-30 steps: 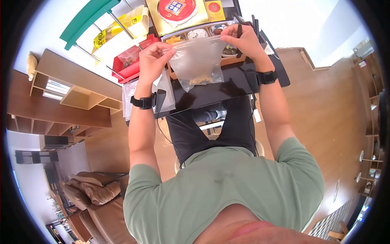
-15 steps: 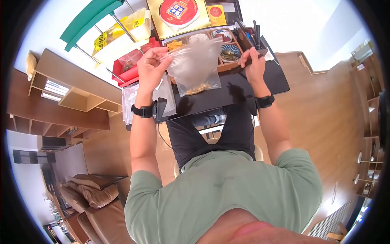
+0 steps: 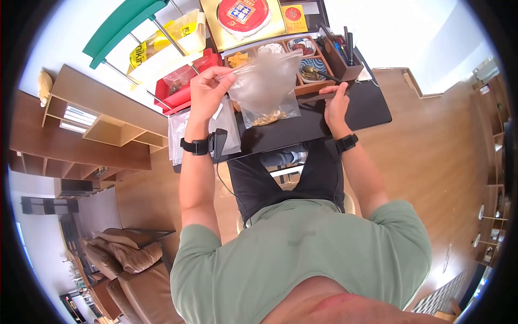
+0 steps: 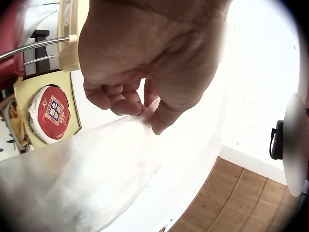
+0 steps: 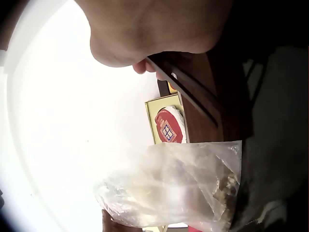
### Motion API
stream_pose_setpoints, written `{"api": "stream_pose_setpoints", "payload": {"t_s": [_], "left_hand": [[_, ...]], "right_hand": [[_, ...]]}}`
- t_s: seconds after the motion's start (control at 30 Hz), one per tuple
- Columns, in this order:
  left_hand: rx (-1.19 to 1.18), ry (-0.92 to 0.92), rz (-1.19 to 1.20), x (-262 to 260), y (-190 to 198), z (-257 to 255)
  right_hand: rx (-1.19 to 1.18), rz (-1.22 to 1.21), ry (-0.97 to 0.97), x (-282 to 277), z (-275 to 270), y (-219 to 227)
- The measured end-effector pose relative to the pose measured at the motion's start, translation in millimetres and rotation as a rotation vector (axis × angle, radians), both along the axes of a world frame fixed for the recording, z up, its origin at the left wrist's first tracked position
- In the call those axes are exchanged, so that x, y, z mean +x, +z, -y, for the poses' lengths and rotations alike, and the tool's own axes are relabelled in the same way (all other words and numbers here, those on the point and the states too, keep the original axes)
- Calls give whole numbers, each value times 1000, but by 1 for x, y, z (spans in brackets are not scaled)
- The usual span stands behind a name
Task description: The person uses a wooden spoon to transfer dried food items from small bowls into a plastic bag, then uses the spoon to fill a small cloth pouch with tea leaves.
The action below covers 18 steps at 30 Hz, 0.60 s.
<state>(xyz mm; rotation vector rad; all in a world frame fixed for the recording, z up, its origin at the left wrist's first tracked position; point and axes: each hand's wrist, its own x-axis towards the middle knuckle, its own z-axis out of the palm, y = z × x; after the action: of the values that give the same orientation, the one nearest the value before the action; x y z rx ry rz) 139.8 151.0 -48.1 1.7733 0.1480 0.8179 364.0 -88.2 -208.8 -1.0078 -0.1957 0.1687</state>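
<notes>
- Head view shows a person's left hand [image 3: 205,96] nearly closed, thumb and fingertips pinching the upper corner of a clear plastic bag [image 3: 264,81]. The left wrist view shows the same pinch, the other fingers curled beside it.
- The bag slants down from that hand — wide, cloudy and wrinkled — with small yellowish-brown pieces [image 3: 268,118] gathered at its bottom. It is over the dark surface [image 3: 369,105], in front of part of the divided wooden tray [image 3: 313,88]; whether its bottom touches the surface, I cannot tell.
- The right hand [image 3: 336,109] is partly closed, well apart from the left, holding thin dark tongs [image 3: 313,99]. Their two arms stand a little apart in the right wrist view; the palm hides most of the grip.
- Behind the bag, the tray holds orange pieces [image 3: 238,59] and a blue-patterned bowl [image 3: 322,65] of dark bits. A wooden pen holder [image 3: 350,72] stands beside it.
- Farther back lies a gold box [image 3: 212,16] — a round, red-labelled cake [image 3: 244,15] inside. Flat clear bags [image 3: 178,132] lie by the left wrist, near a red bin [image 3: 177,101].
</notes>
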Motion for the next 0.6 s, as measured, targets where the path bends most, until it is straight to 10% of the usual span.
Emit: {"api": "stream_pose_setpoints", "payload": {"t_s": [0.1, 0.3, 0.6], "left_hand": [[-13, -9, 1, 0, -5, -2], [-42, -48, -23, -1, -3, 2], [-36, -101, -39, -13, 7, -1]], "right_hand": [[-462, 53, 67, 10, 19, -9], [-577, 126, -31, 13, 22, -6], [-317, -126, 404, 28, 50, 8]]}}
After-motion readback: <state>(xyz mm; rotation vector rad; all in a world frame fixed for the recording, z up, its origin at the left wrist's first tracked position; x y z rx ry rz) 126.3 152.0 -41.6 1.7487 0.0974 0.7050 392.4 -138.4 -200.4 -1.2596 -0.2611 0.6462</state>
